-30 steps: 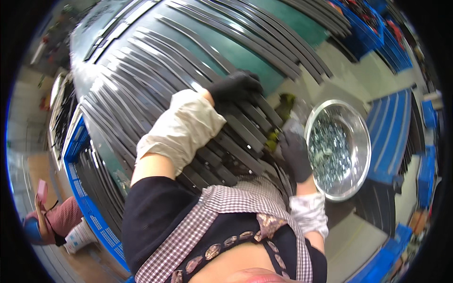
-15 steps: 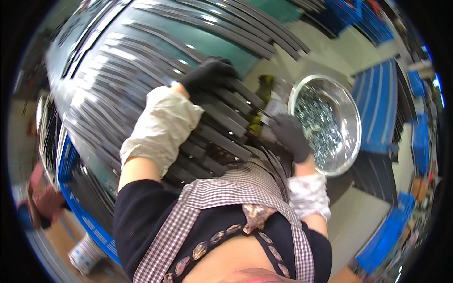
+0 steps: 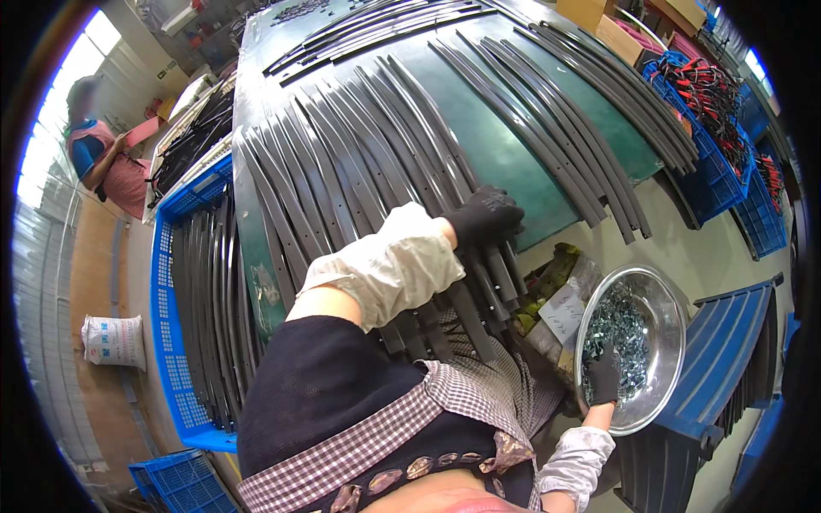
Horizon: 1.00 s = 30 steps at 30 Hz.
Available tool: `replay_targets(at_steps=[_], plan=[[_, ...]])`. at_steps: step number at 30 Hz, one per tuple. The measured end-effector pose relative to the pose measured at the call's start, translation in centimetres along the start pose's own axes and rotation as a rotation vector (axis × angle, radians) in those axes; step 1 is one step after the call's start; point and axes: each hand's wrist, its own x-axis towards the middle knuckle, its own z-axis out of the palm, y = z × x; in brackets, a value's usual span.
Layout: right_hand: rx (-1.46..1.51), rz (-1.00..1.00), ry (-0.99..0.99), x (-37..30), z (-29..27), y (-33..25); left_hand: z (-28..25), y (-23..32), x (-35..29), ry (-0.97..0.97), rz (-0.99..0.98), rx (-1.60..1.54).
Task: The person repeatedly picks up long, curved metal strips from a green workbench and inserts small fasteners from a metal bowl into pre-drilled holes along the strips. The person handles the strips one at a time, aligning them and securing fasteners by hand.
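Note:
My left hand [image 3: 486, 218], in a black glove, is closed over the near end of a long dark strip [image 3: 445, 171] in the row on the green table. The strips lie side by side, and several near ends jut past the table edge towards my lap. Small shiny pieces show on some of these ends. At the right, my gloved right hand [image 3: 602, 376] reaches into a round metal bowl [image 3: 676, 342] of small shiny metal pieces [image 3: 631, 329]. Its fingers are bunched among the pieces, and their tips are hidden.
More dark strips [image 3: 547, 137] lie farther right on the table [image 3: 513, 162]. A blue crate [image 3: 162, 291] of strips stands at the left. Blue crates [image 3: 718, 184] with red and black parts stand at the far right. A person [image 3: 111, 158] is at the far left.
My right hand has moved from beside the strip ends down into the bowl. The left hand stays on the strips. The view has swung, showing more of the table and room.

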Motion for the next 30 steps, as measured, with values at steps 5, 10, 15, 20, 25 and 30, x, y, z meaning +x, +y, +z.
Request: replay_targets(at_steps=[5,10,15,20,25,30], plan=[[0.048,-0.140,0.092,1.7,1.0,2.4,-2.5,1.7,-2.2,-0.084,-0.283,0.008],[0.152,-0.291,0.051,3.0,-3.0,-0.6,-3.0,1.4,-5.0,0.163,-0.227,-0.190],[0.064,-0.296,-0.006,4.7,-3.1,0.2,-3.2,-0.2,-7.0,0.122,-0.443,-0.043],[0.123,-0.261,0.121,4.7,-2.0,1.5,-2.5,-1.3,-9.2,0.131,-0.438,-0.023],[0.158,-0.102,0.226,4.4,-1.4,1.6,-2.8,-2.5,-11.3,0.148,-0.415,0.004],[0.210,0.029,0.379,2.9,-2.5,2.5,-3.6,-2.9,-11.8,0.095,-0.419,0.029]])
